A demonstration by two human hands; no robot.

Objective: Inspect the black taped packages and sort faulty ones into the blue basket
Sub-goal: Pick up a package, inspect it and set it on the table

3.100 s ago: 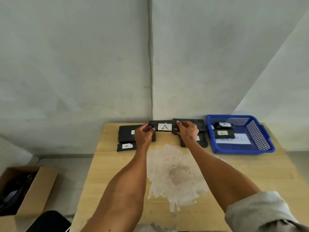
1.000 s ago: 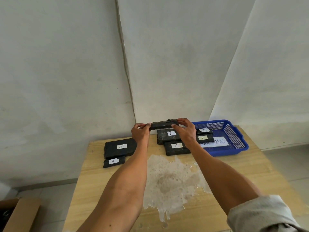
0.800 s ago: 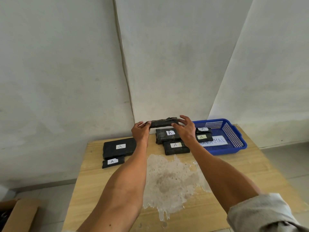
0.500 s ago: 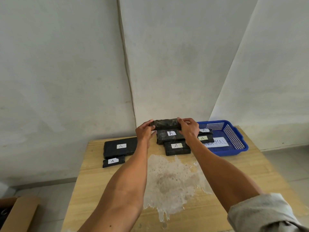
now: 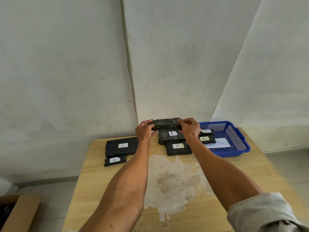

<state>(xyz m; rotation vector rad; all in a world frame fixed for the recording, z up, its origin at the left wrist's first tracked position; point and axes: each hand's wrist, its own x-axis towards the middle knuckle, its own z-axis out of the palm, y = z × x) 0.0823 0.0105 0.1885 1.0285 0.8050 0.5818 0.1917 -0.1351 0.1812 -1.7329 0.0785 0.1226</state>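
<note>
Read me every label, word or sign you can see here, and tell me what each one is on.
"A": white label on the large package at left.
"A": small package in front of it.
"A": two centre packages.
"A": two packages in the blue basket and.
"...NORMAL": paper sign in the basket; its start is hidden.
Held package: no label showing.

A black taped package is held level above the wooden table, its label side turned away. Four labelled "A" packages lie below: two at left, two at centre. Two more rest inside the blue basket.
</note>
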